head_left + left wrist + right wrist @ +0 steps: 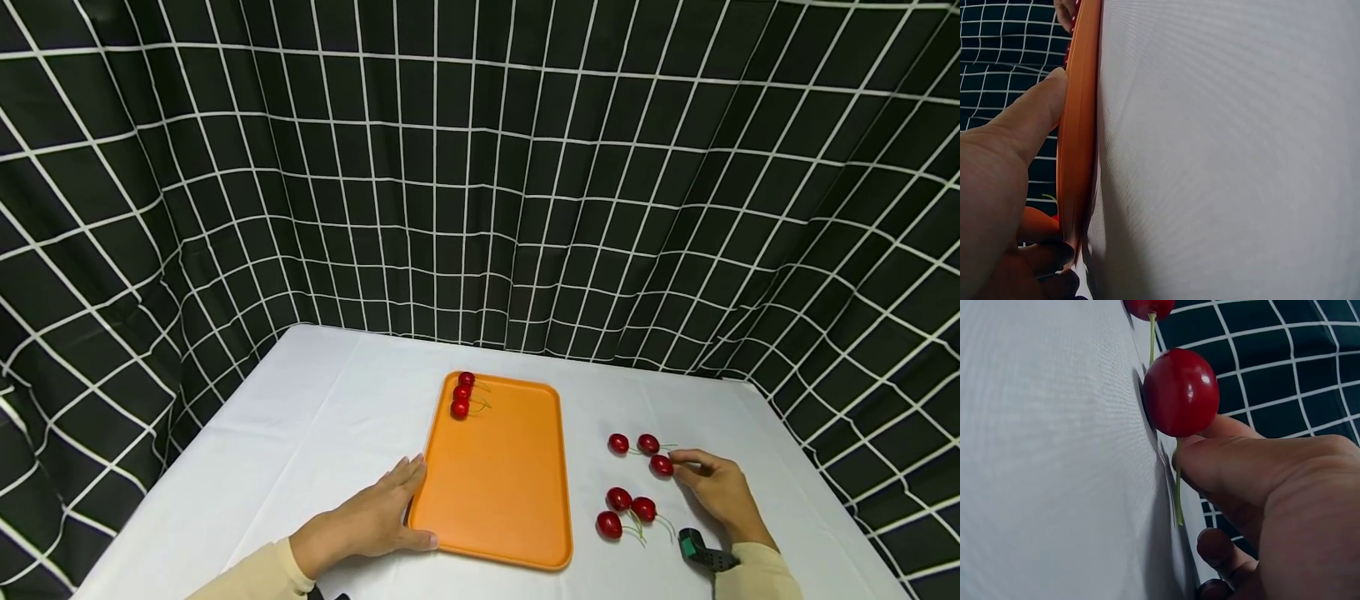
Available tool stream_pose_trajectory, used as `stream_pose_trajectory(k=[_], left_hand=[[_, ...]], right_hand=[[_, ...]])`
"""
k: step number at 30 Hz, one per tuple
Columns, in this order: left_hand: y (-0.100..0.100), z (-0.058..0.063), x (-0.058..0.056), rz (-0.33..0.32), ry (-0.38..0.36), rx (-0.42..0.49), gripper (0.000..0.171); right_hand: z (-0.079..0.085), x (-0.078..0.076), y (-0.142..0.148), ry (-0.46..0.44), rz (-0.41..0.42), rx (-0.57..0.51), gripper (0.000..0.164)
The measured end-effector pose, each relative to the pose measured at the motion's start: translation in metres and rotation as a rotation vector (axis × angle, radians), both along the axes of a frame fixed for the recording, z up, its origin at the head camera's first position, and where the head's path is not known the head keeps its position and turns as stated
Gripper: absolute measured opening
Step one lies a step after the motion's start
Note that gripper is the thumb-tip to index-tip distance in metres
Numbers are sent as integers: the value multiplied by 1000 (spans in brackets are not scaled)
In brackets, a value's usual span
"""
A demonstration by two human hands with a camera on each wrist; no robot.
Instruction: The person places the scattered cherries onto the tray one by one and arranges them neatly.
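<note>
An orange tray [495,475] lies on the white table, with three red cherries [462,392] lined up in its far left corner. My left hand [375,512] rests against the tray's near left corner, fingers along the left rim and thumb at the front edge. To the right of the tray, my right hand [716,492] pinches a cherry [1182,392] at its stem end, close over the cloth. The thumb [1210,459] lies against the green stem, which hangs down past it. Just left of that hand are two more cherries [618,443].
Nearer the front, right of the tray, three stemmed cherries [618,499] sit in a cluster. A white cloth [337,417] covers the table. Behind and at the sides hangs a black curtain [465,183] with a white grid. A dark band with a green patch [690,546] is on the right wrist.
</note>
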State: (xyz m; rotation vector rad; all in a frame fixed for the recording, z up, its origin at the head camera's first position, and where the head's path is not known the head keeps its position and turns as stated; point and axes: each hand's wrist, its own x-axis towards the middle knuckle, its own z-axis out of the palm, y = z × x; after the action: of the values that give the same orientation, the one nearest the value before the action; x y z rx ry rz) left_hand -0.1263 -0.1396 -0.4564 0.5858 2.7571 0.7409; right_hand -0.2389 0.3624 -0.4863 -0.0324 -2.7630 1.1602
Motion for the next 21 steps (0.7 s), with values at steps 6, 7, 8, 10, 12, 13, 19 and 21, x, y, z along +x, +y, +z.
stream_pose_trajectory(k=[6,7,8,10,12,13,19,21], left_hand=[[0,0,0,0,2,-5,111],[0,0,1,0,1,-4,111],[0,0,1,1,1,-3,111],[0,0,1,2,-2,-2,111],[0,0,1,4,-5,1,111],[0,0,1,5,-5,2,111],[0,-1,0,5,-12,-3,110],[0,-1,0,2,-16,-1,110]], right_hand=[[-1,0,-1,-7,17,31,21],[-2,0,-2,-1,20,38,21],[-2,0,-2,8,20,45,21],[-3,0,-3,29,24,59,20],[-4,0,-4,51,24,71,18],[-4,-1,-4,63,18,71,18],[-4,-2,-2,108,-51,-21,18],[-2,0,-2,109,-80,-50,18]])
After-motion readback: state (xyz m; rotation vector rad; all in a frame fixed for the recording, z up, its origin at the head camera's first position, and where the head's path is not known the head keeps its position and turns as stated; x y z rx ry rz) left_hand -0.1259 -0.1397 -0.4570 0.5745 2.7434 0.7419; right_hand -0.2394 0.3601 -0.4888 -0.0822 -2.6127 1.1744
